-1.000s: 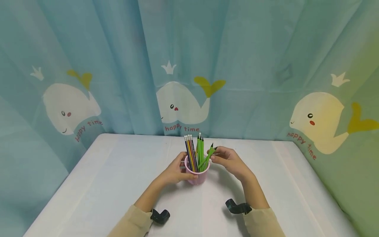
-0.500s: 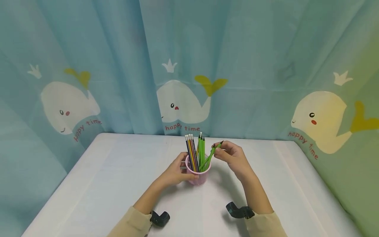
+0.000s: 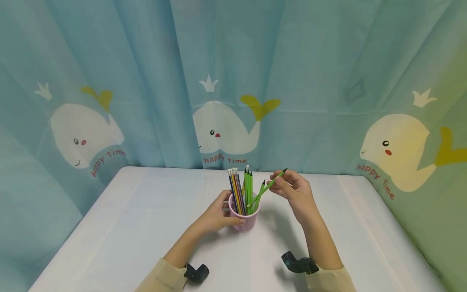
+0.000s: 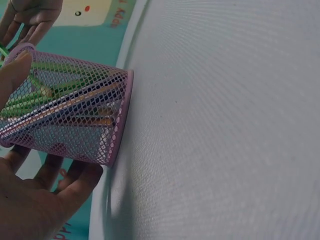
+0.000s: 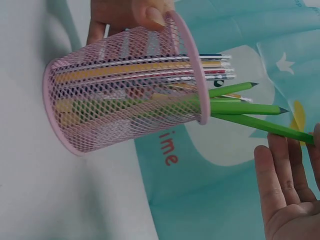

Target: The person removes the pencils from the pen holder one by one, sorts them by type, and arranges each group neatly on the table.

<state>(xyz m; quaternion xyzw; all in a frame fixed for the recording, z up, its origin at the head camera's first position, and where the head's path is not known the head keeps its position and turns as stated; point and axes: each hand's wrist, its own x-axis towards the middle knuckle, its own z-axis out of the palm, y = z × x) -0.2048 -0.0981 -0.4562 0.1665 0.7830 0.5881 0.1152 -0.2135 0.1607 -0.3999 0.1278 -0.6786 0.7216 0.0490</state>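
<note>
A pink mesh pencil cup (image 3: 245, 224) stands on the white table, full of pencils. My left hand (image 3: 216, 214) grips its left side, thumb across the front near the rim and fingers behind. Between thumb and fingers, my right hand (image 3: 298, 195) pinches a green pencil (image 3: 270, 185) near its black tip. That pencil slants up to the right out of the cup; in the right wrist view its lower part (image 5: 250, 122) still crosses the rim. Other green pencils (image 5: 245, 108) and several dark-striped pencils with white erasers (image 5: 220, 64) stay inside the cup.
The white table (image 3: 146, 227) runs back to a blue-green curtain (image 3: 310, 81) printed with whales. Black wrist-worn devices (image 3: 197, 274) sit at both sleeve cuffs, low over the table's front part.
My right hand has moved up and to the right, drawing the green pencil partly out and away from its neighbour. The left hand keeps its grip on the cup.
</note>
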